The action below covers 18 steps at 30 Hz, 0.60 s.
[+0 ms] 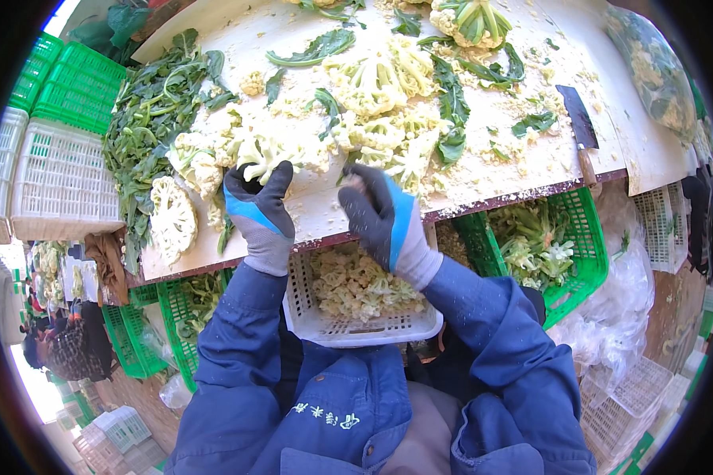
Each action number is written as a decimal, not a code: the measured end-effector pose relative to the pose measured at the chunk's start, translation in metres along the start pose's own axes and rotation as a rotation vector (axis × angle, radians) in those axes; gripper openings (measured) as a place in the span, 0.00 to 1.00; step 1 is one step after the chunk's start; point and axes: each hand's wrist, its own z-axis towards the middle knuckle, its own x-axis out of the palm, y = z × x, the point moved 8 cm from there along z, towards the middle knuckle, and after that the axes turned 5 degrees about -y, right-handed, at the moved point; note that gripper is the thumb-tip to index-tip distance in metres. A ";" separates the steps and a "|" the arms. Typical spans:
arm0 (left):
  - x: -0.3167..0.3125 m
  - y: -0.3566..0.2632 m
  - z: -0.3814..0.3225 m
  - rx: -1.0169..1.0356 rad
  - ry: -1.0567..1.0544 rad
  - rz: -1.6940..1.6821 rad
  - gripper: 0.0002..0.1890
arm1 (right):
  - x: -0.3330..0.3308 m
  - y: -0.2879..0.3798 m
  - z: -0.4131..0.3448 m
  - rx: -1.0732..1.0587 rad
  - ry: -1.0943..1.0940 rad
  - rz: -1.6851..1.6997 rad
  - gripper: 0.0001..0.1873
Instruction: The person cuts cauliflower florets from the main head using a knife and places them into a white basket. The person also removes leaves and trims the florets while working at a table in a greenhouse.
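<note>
My left hand (261,199), in a grey, blue and black work glove, grips a pale cauliflower piece (266,153) over the front part of the white worktable (309,217). My right hand (380,211) wears a matching glove. Its fingers curl around a small brownish object (357,184), too blurred to identify. Cut cauliflower florets (386,77) lie beyond my hands, and a halved cauliflower head (172,217) rests left of my left hand. Below my hands, a white plastic basket (362,339) at my lap holds many small florets (362,285).
A cleaver (579,122) lies near the table's right front edge. Cauliflower leaves (154,124) are heaped at left beside stacked crates (68,172). A green crate (594,249) with trimmings stands under the edge at right. A filled plastic bag (653,71) sits at far right.
</note>
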 end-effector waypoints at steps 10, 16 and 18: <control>0.004 -0.006 -0.019 0.106 0.024 0.028 0.29 | 0.034 -0.039 -0.031 0.249 0.123 0.119 0.22; 0.005 0.002 -0.025 0.097 0.058 0.113 0.29 | 0.039 -0.039 -0.029 0.098 0.053 -0.054 0.20; 0.008 0.003 -0.030 0.034 0.065 0.045 0.29 | 0.038 -0.039 -0.024 0.126 0.067 -0.117 0.19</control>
